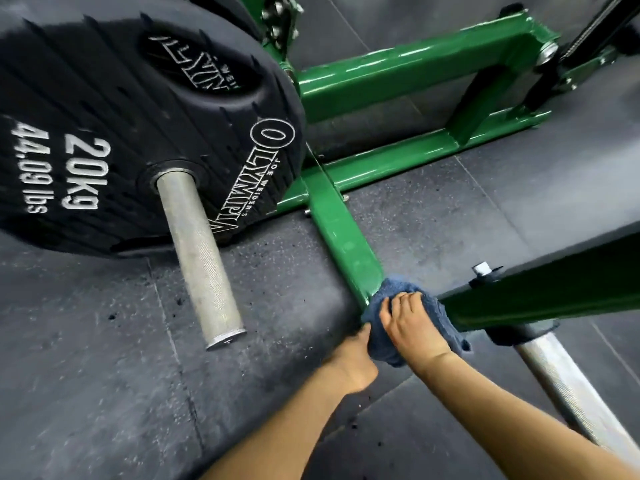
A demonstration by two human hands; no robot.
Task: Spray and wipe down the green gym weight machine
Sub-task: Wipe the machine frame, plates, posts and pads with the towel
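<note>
The green weight machine's frame lies low on the floor, and its floor beam [341, 233] runs toward me. A blue cloth [396, 285] is wrapped over the near end of that beam, where a dark green arm [554, 285] crosses at the right. My right hand [414, 327] lies on top of the cloth with its fingers curled over it. My left hand [355, 356], blurred, grips the cloth's left lower edge with its fingers hidden under the fabric. No spray bottle is in view.
A black 20 kg plate [104, 116] sits on a steel sleeve [199, 261] jutting toward me at the left. A second steel sleeve [575, 386] runs under the dark green arm at the right. Green crossbeams [415, 71] stand behind. Black rubber floor [104, 375] lies all around.
</note>
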